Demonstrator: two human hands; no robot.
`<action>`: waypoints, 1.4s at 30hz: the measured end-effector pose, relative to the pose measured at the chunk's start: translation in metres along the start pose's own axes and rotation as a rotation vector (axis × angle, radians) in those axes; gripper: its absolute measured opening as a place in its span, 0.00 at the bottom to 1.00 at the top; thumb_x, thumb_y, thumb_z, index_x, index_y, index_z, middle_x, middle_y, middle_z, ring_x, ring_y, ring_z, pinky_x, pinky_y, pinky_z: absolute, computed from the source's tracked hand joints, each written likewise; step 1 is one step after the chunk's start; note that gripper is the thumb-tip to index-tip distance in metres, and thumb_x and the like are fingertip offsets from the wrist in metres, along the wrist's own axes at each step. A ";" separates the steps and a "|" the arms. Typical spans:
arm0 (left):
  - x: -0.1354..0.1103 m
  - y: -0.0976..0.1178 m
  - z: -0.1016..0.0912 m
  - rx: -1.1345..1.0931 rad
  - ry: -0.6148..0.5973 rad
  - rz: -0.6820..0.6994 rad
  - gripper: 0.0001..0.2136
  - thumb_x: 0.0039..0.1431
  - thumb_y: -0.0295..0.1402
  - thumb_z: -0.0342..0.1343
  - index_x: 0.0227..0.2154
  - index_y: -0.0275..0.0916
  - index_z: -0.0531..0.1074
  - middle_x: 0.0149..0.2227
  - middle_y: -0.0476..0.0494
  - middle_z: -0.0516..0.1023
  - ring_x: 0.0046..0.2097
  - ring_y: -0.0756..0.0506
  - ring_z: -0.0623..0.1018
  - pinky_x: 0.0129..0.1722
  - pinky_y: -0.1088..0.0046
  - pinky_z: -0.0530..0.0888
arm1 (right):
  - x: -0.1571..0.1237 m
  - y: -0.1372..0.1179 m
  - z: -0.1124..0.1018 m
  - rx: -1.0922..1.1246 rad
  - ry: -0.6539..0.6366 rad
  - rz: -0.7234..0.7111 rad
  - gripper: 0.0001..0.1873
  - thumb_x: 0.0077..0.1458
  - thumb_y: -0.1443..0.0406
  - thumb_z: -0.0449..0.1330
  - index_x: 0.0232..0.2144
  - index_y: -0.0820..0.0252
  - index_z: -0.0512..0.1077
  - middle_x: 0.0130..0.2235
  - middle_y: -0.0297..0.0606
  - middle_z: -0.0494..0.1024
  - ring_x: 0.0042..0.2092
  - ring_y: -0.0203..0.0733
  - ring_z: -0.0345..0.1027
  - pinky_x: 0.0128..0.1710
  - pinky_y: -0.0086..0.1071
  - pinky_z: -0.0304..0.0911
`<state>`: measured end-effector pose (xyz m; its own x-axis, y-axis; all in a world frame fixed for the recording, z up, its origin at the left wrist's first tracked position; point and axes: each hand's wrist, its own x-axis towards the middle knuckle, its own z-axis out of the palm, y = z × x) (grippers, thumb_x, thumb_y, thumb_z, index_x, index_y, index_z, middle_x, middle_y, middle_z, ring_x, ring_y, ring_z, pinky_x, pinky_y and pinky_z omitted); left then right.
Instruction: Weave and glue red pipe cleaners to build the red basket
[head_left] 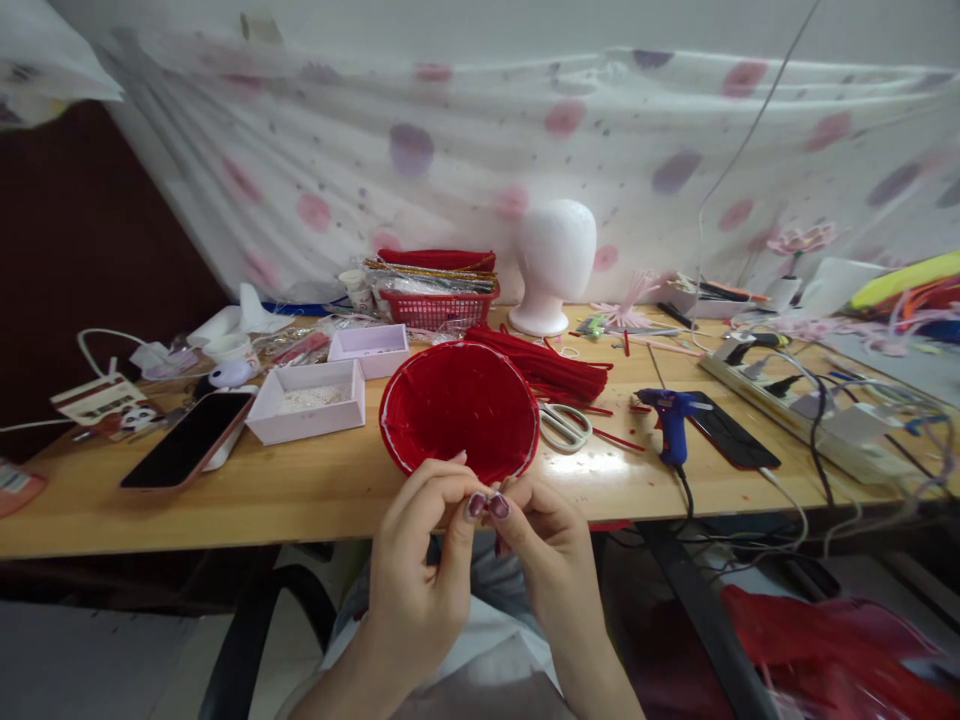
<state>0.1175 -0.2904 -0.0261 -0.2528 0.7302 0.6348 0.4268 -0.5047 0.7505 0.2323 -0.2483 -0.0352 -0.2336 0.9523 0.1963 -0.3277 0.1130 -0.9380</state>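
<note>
The left hand [420, 550] and right hand [551, 550] meet tip to tip just in front of the red bowl [465, 400], thumbs side by side, and seem to pinch a tiny piece [488, 491] between them; the fingertips hide too much to tell what it is. Both wrists slope up from the person's lap, probably so the fine grip sits in clear sight. The bowl is on the table [300, 510], its open side up and toward the person, which presumably leaves its inside and pale rim in easy reach. Close behind it on the right lie the red stems [555, 365], with scissors [562, 425] just in front, likely placed together for cutting. The glue gun [667, 418] lies farther right, perhaps so its cord can run clear of the hands. On the left, a white box [307, 425] holds small pale beads, its walls likely there to stop them scattering.
</note>
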 end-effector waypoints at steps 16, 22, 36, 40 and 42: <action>0.006 0.006 -0.003 -0.081 -0.055 -0.052 0.08 0.71 0.28 0.51 0.36 0.43 0.73 0.36 0.51 0.74 0.37 0.53 0.75 0.36 0.83 0.74 | 0.003 -0.001 -0.005 0.086 -0.098 0.076 0.25 0.53 0.49 0.71 0.18 0.59 0.69 0.19 0.30 0.67 0.21 0.29 0.53 0.19 0.23 0.54; 0.005 0.004 -0.001 -0.075 -0.056 -0.060 0.08 0.71 0.28 0.50 0.35 0.42 0.72 0.35 0.52 0.73 0.36 0.53 0.75 0.37 0.82 0.74 | 0.002 0.000 -0.008 0.070 -0.113 0.095 0.26 0.53 0.48 0.71 0.18 0.59 0.69 0.18 0.29 0.66 0.20 0.29 0.52 0.18 0.23 0.53; 0.007 -0.010 -0.019 -0.234 0.049 -0.211 0.13 0.69 0.33 0.49 0.26 0.42 0.67 0.30 0.50 0.70 0.34 0.48 0.73 0.36 0.73 0.74 | -0.001 0.005 -0.019 -0.158 -0.190 0.053 0.27 0.58 0.45 0.66 0.20 0.59 0.70 0.21 0.31 0.71 0.20 0.30 0.57 0.19 0.24 0.53; 0.009 -0.024 -0.060 -0.157 0.216 -0.264 0.15 0.63 0.35 0.54 0.19 0.42 0.68 0.22 0.50 0.69 0.30 0.47 0.72 0.40 0.69 0.77 | 0.013 -0.009 -0.043 -0.329 -0.123 -0.105 0.23 0.66 0.49 0.58 0.26 0.57 0.77 0.23 0.33 0.73 0.26 0.35 0.65 0.26 0.28 0.61; 0.007 -0.029 -0.086 -0.060 0.309 -0.284 0.16 0.63 0.37 0.55 0.19 0.41 0.69 0.23 0.52 0.70 0.31 0.48 0.73 0.41 0.71 0.77 | 0.025 -0.018 -0.060 -0.433 -0.110 -0.180 0.14 0.66 0.55 0.61 0.33 0.55 0.81 0.30 0.36 0.78 0.34 0.39 0.70 0.35 0.31 0.65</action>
<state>0.0291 -0.3101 -0.0275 -0.6050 0.6765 0.4199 0.2537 -0.3361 0.9070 0.2876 -0.2096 -0.0311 -0.3110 0.8739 0.3736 0.0342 0.4032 -0.9145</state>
